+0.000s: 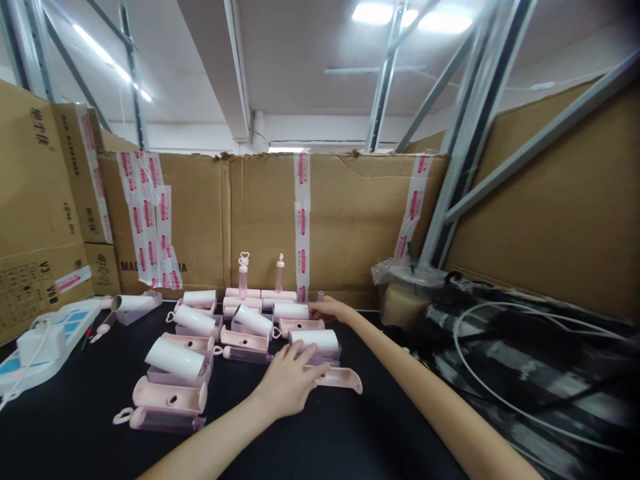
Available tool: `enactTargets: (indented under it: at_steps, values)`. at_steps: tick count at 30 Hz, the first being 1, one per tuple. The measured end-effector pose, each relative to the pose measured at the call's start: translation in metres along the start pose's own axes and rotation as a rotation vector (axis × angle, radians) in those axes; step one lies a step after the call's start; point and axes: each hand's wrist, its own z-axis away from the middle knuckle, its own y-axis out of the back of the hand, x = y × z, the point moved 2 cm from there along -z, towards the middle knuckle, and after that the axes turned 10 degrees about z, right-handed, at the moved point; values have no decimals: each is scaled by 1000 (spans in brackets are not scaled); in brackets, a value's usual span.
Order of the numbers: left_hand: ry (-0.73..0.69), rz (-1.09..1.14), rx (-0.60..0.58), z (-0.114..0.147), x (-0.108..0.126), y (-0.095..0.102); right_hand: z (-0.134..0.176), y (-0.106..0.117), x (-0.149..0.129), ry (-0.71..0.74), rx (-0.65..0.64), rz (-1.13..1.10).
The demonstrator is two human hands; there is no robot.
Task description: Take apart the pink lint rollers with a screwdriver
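My left hand point(287, 377) lies with its fingers spread over a white roll point(320, 341) and a pale pink trough-shaped shell point(341, 379). Under its fingers, part of a translucent purple tube is covered. Further back, my right hand point(333, 309) has its fingers curled around a small translucent tube point(321, 295), whose tip shows above them; the rest is hidden. To the left of my left hand lies a purple tube with a pink ring handle point(245, 355). A pink shell with a hole point(245, 340) rests just behind it.
More white rolls point(175, 357), pink shells point(170, 396) and tubes point(163, 421) lie in groups on the black table point(250, 443). Two tubes point(243, 280) stand upright behind. A power strip point(75, 333) is left; a lidded cup point(405, 300) and black bags with a cable are right. Cardboard walls surround the table.
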Motion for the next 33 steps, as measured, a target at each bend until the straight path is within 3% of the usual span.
enactTargets:
  at_steps: [4, 7, 13, 16, 19, 23, 27, 33]
  values:
    - [3, 4, -10, 0, 0, 3, 0, 10, -8, 67, 141, 51]
    - [23, 27, -17, 2, 0, 2, -5, 15, -29, 155, 294, 98]
    - [11, 33, -23, 2, 1, 2, -21, -12, -84, 219, 484, 140]
    - [14, 15, -51, 1, 1, 4, -21, -17, -92, 200, 567, 110]
    - [32, -1, -53, 1, 0, 5, -13, -6, -88, 195, 678, 52]
    - [24, -35, -26, -1, -8, 4, 13, 24, -84, 233, 879, -39]
    - [75, -78, -30, -7, -21, 3, 54, 55, -77, 369, 1031, -105]
    - [123, -51, -33, -21, -34, 3, 136, 67, -48, 581, 1030, -168]
